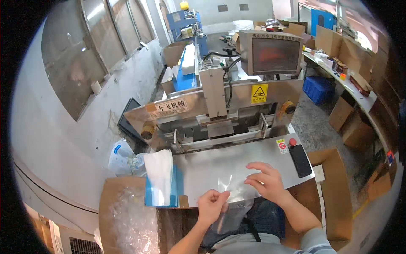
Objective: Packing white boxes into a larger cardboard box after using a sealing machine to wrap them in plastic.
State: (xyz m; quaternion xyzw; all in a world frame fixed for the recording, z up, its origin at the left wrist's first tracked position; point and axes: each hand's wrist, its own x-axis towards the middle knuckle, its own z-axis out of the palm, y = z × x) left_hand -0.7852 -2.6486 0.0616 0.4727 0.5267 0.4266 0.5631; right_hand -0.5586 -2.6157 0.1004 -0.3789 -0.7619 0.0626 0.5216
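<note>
My left hand [211, 205] pinches the near edge of a clear plastic bag [232, 188] at the front edge of the steel machine table [237, 158]. Over the same bag my right hand [266, 183] rests with fingers spread, touching its far side. The bag lies partly on the steel surface and partly hangs over the edge toward my lap. To the left, a blue tray [175, 190] holds an upright stack of white packs [160, 175].
A sealing machine [215, 110] with a boxed screen [275, 53] stands behind the table. A black phone [300, 160] lies at the right beside a red button [292, 142]. Cardboard boxes [334, 190] stand right, and another with clear wrap [127, 216] left.
</note>
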